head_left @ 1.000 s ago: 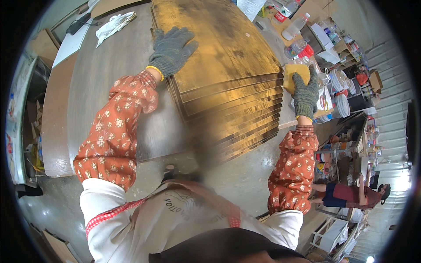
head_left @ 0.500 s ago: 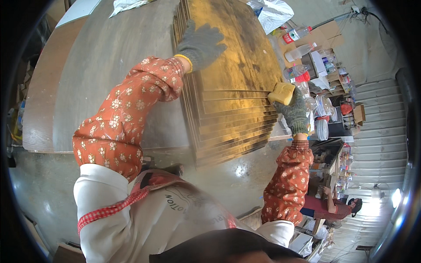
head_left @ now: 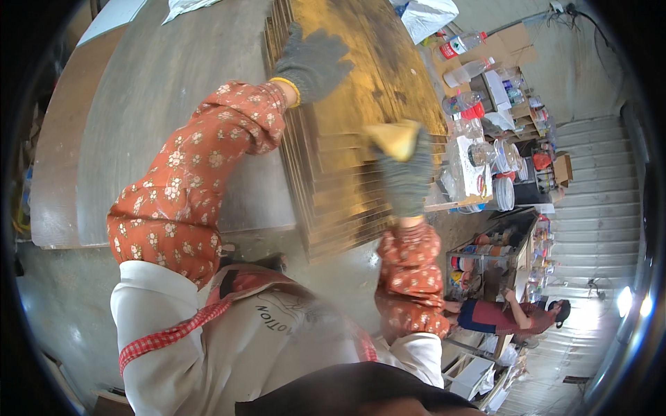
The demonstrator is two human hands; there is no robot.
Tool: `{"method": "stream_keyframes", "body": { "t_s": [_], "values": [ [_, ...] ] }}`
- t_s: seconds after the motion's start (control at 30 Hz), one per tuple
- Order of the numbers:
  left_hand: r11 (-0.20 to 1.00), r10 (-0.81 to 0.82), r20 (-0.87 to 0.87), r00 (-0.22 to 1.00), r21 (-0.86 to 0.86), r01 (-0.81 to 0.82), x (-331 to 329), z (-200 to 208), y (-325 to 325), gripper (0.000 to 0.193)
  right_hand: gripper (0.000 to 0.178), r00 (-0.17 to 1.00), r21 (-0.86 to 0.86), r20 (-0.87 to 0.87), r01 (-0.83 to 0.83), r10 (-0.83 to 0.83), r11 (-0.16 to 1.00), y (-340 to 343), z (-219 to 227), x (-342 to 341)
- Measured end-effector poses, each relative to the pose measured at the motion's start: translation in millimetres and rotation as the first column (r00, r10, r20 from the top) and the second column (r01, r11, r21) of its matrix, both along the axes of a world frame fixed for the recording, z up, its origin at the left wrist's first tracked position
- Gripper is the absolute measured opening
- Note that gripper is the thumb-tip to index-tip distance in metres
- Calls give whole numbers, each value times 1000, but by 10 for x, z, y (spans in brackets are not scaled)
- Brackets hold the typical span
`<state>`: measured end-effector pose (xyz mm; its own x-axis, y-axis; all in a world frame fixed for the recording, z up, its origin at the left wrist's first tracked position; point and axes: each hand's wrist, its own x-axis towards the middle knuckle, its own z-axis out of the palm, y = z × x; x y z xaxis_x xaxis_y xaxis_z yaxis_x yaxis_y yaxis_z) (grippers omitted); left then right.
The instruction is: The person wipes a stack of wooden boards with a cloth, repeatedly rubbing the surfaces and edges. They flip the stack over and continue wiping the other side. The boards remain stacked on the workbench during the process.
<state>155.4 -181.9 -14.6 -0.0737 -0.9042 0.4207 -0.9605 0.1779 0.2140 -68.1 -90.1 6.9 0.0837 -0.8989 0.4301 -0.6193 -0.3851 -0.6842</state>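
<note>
A stack of thin boards lies in front of me, stepped at its near edges. Its top is yellow-brown with dark smears. My left hand, in a dark grey knit glove with a yellow cuff, rests flat on the stack's left side with its fingers spread. Over the near right part of the stack is my right hand, also gloved and blurred by motion. It grips a yellow sponge, whose underside I cannot see. Whether the sponge touches the board is unclear.
A grey tabletop extends left of the stack. Plastic bottles, tubs and boxes crowd a bench to the right. A white plastic bag lies beyond the stack. Farther off at the lower right stands another person.
My right hand has moved left with the sponge, from the stack's right edge to over the boards. My left hand stays spread on the stack. The view has shifted slightly.
</note>
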Motion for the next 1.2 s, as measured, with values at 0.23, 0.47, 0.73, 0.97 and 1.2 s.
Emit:
{"method": "stream_keyframes", "body": {
  "t_s": [0.23,0.47,0.73,0.97,1.2],
  "values": [
    [989,-46,71,996,-134,55,75,-130,-45,45,59,900,-205,-138,-435,414,877,553,48,690],
    [965,-106,124,987,-226,132,146,-218,-144,36,29,978,-462,-207,-67,-33,884,-261,-70,-319],
    [956,-142,183,973,-231,183,213,-230,-161,41,66,773,-178,-91,607,-628,774,-1002,17,-1551],
    [990,-91,23,996,-106,93,139,-143,-153,44,55,956,-370,-241,-250,168,895,201,-349,-162],
    [986,-137,-31,990,-97,133,173,-152,-214,44,32,894,-473,30,-382,448,794,465,11,241]
  ]
}}
